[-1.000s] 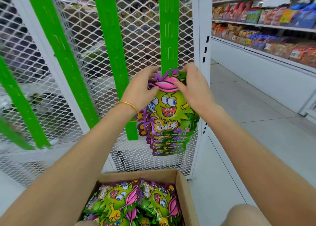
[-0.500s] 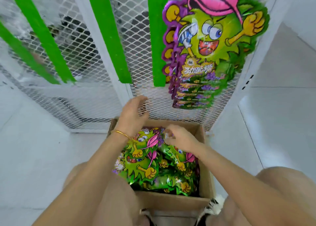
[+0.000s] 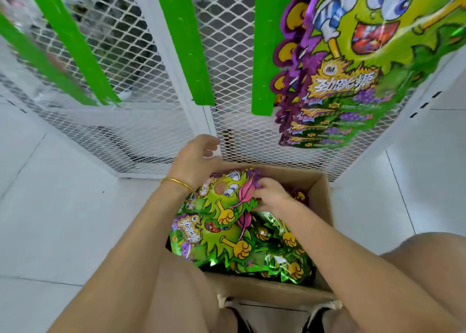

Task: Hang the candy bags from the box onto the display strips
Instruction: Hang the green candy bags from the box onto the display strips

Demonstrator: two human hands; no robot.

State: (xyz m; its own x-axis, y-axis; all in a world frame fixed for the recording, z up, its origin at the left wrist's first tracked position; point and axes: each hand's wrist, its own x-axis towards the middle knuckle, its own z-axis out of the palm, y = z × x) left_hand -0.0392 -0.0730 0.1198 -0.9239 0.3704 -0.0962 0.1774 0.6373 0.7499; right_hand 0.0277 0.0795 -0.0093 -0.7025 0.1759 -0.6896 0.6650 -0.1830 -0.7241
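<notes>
1. A thin gold bangle [image 3: 180, 184] circles the wrist of the left hand [image 3: 195, 159].
2. Both forearms are bare.
3. The legs are bare at knee and thigh.
4. Dark shoes [image 3: 238, 316] show pale trim at their tops.

The picture's top and right edges are cutting off the hanging candy bags [image 3: 365, 55], and the front one is covering all but the lower edges of those behind. The display strips [image 3: 186, 42] are running past the top edge. Blur is smearing the left hand [image 3: 194, 158] fingertips. The right hand [image 3: 273, 197] fingers are tucking under a boxed bag [image 3: 227, 194], hiding their grip. The left forearm [image 3: 131, 244] is masking the box [image 3: 321, 201] at its near left corner.
</notes>
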